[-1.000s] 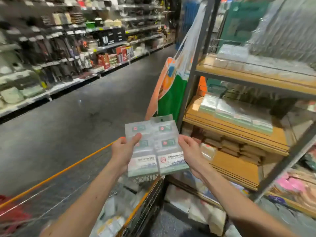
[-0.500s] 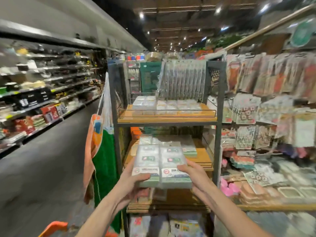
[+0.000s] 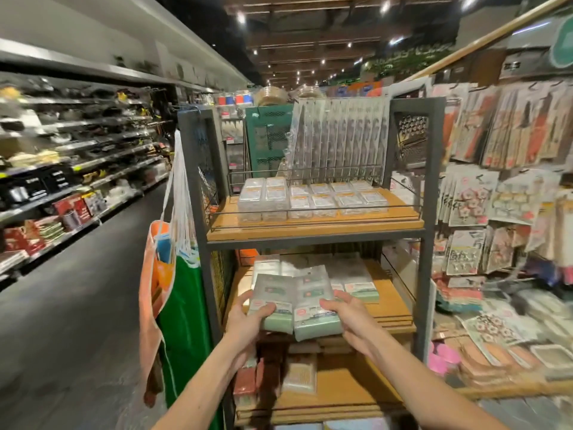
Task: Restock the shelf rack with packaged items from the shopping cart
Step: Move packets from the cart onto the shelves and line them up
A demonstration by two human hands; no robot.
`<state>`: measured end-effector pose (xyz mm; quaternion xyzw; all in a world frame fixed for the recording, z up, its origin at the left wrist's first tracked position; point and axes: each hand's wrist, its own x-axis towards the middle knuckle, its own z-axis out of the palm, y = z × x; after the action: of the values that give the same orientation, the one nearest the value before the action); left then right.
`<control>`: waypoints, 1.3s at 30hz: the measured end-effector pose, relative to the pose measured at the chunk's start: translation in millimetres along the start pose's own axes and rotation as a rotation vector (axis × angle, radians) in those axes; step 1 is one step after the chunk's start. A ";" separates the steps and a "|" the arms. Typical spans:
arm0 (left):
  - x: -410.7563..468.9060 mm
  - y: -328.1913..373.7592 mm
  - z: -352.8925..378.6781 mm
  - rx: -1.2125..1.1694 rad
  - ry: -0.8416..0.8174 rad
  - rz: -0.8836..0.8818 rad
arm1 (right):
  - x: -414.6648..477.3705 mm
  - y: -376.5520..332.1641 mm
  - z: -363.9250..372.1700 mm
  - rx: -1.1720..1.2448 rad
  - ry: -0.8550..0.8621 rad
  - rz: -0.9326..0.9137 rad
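Note:
Two stacks of pale green packets [image 3: 297,302] in clear wrap sit side by side between my hands, at the front of the rack's middle wooden shelf [image 3: 390,308]. My left hand [image 3: 248,315] grips the left stack, thumb on top. My right hand [image 3: 344,315] grips the right stack the same way. More of the same packets [image 3: 353,280] lie flat further back on that shelf. The dark metal shelf rack [image 3: 431,169] stands straight ahead. The shopping cart is out of view.
Clear boxes [image 3: 313,200] fill the top shelf behind a wire rail. Packets [image 3: 299,377] lie on the lower shelf. An orange and green bag [image 3: 173,305] hangs off the rack's left side. Hanging goods [image 3: 508,193] crowd the right; an aisle [image 3: 77,305] runs left.
The view swung up from the cart to face the rack. Both hands carried the two packet stacks forward and lower, to the middle shelf's front edge.

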<state>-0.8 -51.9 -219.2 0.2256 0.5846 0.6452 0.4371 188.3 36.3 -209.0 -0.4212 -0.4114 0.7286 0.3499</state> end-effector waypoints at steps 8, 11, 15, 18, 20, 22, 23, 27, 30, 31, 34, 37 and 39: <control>91.6 0.5 17.2 0.251 0.122 0.144 | 112.7 -1.5 18.3 -0.223 0.061 0.014; 118.5 -3.7 13.8 0.498 0.134 0.178 | 153.1 6.1 27.1 -0.587 0.150 -0.041; 146.3 -11.8 10.4 0.828 0.191 0.163 | 179.4 14.1 30.0 -1.122 0.286 -0.197; 160.5 -14.9 6.0 1.104 0.230 0.133 | 184.2 6.6 29.5 -1.242 0.253 -0.240; 166.5 -13.5 6.2 1.061 0.190 0.183 | 191.6 5.1 30.6 -1.193 0.206 -0.210; 168.1 -11.2 7.2 0.915 0.130 0.162 | 192.6 3.1 32.5 -1.161 0.170 -0.219; 171.7 -12.5 7.6 0.879 0.127 0.145 | 193.7 3.2 31.8 -1.151 0.164 -0.224; 174.1 -15.2 7.9 0.851 0.142 0.116 | 187.0 3.2 28.4 -1.092 0.181 -0.252; 168.9 -17.0 8.9 0.849 0.126 0.093 | 187.3 7.0 25.3 -1.079 0.204 -0.273; 167.7 -17.8 8.8 0.851 0.126 0.098 | 187.1 8.8 25.0 -1.087 0.198 -0.269; 160.5 -15.9 6.8 0.905 0.109 0.105 | 184.8 12.2 24.5 -1.049 0.186 -0.239; 155.4 -11.6 4.1 0.984 0.069 0.208 | 179.3 11.7 20.8 -1.128 0.227 -0.275; 147.1 -12.4 -0.3 1.016 0.077 0.316 | 166.7 11.8 17.2 -1.196 0.268 -0.446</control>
<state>-73.2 68.9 -263.3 0.4703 0.7979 0.3465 0.1487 104.1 168.9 -268.6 -0.5348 -0.7764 0.2249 0.2462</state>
